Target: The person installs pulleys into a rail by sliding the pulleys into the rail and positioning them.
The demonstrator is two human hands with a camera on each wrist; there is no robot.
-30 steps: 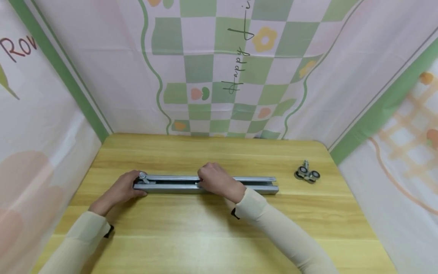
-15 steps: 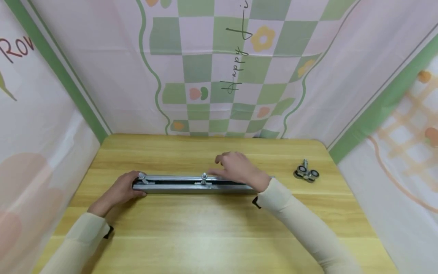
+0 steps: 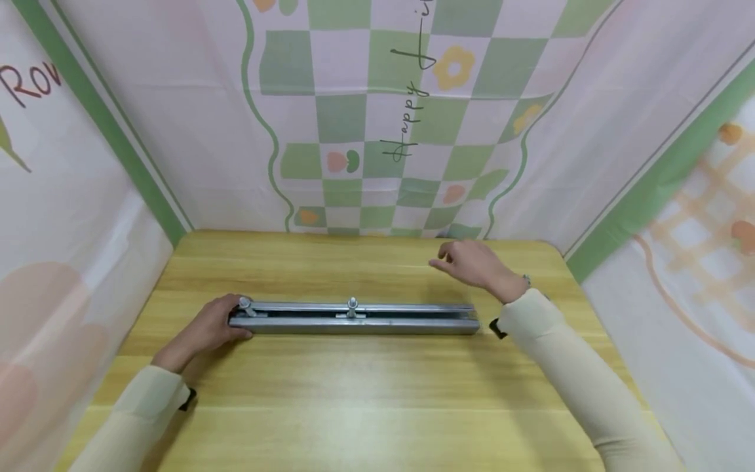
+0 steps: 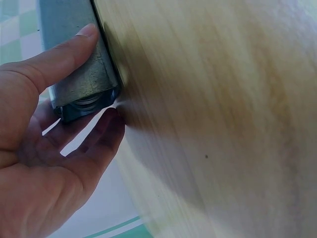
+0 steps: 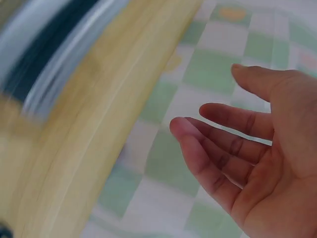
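Note:
A slotted metal rail [image 3: 413, 324] lies lengthwise across the wooden table. My left hand [image 3: 209, 324] grips its left end, thumb along the near side, fingers around the end in the left wrist view. A trolley bolt [image 3: 246, 305] leans up from the slot beside that hand. Midway along the rail, a second trolley bolt [image 3: 352, 307] stands upright, its wheels hidden inside. My right hand [image 3: 472, 263] hovers beyond the rail's right end, holding nothing, fingers loosely bent. Behind the right wrist, a loose roller trolley is mostly hidden, only its bolt tip [image 3: 527, 280] showing.
The wooden table [image 3: 354, 393] has a back edge against a hanging cloth [image 3: 342, 118] with green checks. More printed cloth [image 3: 666, 314] hangs on the right and left sides.
My right hand has let go of the middle trolley bolt and moved right and back, past the rail's end, covering the loose trolley. The left hand and rail have stayed put.

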